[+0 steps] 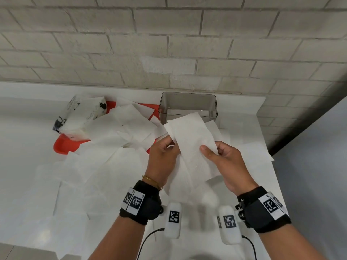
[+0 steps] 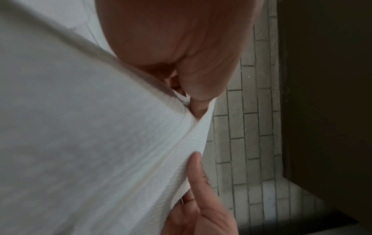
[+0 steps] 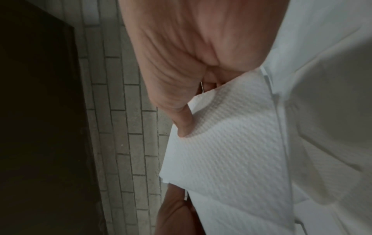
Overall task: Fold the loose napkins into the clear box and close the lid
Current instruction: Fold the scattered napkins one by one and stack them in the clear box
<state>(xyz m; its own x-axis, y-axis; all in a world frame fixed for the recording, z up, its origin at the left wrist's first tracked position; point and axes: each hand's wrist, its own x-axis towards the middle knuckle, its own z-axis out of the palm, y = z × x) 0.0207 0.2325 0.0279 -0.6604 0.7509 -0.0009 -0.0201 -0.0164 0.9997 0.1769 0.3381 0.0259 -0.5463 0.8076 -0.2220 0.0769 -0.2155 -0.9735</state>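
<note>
Head view: a white embossed paper napkin [image 1: 193,145], partly folded, is held above the white counter [image 1: 22,147], pinched by the left hand [image 1: 163,156] and right hand [image 1: 225,162]. Behind it the clear rectangular plastic box [image 1: 187,104] stands open, and loose white napkins [image 1: 105,166] lie over a red tray [image 1: 63,145].

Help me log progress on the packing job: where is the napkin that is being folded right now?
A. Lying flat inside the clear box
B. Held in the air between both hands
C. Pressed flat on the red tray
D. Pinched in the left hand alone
B: the napkin is held up above the counter, the left hand pinching one edge and the right hand the other, in front of the clear box.
</note>
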